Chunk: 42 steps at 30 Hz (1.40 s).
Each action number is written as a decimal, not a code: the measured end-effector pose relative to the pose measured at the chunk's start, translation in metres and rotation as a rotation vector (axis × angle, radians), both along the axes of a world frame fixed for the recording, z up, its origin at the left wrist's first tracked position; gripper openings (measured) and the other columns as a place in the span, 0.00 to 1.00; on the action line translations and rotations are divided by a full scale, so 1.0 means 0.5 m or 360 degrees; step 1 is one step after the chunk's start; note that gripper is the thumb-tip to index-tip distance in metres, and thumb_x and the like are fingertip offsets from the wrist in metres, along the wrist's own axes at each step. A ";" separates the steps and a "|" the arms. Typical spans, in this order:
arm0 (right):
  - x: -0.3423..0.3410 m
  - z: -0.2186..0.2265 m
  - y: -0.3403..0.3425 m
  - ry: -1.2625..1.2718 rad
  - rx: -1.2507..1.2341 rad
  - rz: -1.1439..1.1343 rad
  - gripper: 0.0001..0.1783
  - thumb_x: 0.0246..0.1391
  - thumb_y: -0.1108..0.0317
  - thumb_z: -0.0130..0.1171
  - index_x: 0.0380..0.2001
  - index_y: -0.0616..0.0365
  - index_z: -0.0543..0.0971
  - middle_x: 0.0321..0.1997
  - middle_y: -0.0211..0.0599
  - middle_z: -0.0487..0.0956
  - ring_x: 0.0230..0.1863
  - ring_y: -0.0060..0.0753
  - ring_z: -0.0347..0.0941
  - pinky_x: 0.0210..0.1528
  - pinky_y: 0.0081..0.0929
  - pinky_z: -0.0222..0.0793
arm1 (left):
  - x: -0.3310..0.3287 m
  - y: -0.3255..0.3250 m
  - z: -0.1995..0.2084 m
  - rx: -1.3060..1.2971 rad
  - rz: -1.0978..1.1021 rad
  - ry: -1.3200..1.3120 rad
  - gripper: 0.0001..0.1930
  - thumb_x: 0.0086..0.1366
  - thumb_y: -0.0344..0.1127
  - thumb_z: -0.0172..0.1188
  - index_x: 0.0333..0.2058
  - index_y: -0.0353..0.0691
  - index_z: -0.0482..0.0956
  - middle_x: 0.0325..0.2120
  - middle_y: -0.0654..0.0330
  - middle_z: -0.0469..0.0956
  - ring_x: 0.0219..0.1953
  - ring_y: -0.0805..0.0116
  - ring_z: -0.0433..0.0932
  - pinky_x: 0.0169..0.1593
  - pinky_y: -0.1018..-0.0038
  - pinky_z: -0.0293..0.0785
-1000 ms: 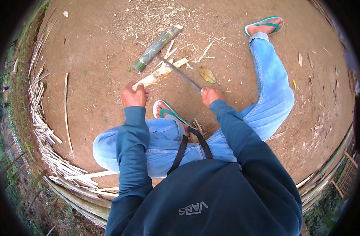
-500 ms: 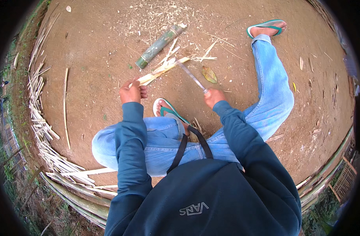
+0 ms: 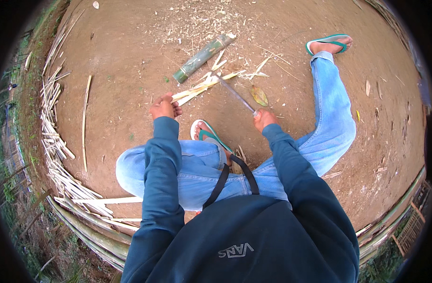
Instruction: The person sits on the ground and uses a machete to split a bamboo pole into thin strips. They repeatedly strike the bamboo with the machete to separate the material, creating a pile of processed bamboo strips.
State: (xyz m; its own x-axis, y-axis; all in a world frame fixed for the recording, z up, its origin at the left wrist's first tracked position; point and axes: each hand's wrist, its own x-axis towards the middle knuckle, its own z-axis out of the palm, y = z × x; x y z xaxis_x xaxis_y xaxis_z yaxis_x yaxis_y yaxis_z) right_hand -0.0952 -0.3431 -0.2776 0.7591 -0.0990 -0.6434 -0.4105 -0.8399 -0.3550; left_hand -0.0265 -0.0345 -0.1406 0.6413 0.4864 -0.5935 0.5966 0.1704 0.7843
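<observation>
My left hand is closed around the near end of some pale split bamboo strips, which slant away to the upper right. My right hand grips the handle of a long-bladed knife. Its narrow dark blade points up and left, and the tip end meets the strips near their far part. Whether the edge is cutting into them cannot be made out. Just beyond the strips, a green bamboo section lies on the ground.
Pale shavings litter the dirt ahead. A dry leaf lies right of the blade. Many bamboo strips are heaped along the left edge, near one lone strip. My sandalled feet rest on the ground, one close below the strips.
The whole view has shifted slightly, so the ground things appear lower and further right. The blade looks darker and sharper than before. Both hands keep their holds.
</observation>
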 end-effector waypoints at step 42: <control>0.021 0.070 0.023 -0.0051 0.0046 0.0127 0.18 0.45 0.56 0.53 0.38 0.53 0.77 0.37 0.49 0.77 0.40 0.52 0.73 0.43 0.44 0.68 | -0.038 0.015 -0.027 -0.0226 0.0346 0.0177 0.19 0.59 0.49 0.55 0.29 0.34 0.69 0.17 0.58 0.73 0.16 0.69 0.72 0.19 0.77 0.74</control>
State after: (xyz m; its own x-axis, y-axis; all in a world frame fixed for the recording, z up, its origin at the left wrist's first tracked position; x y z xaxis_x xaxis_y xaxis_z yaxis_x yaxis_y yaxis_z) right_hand -0.0849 -0.3315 -0.2428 0.7842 -0.0190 -0.6202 -0.3305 -0.8588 -0.3915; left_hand -0.0454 -0.0271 -0.1543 0.4581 0.5124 -0.7263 0.6151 0.4071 0.6752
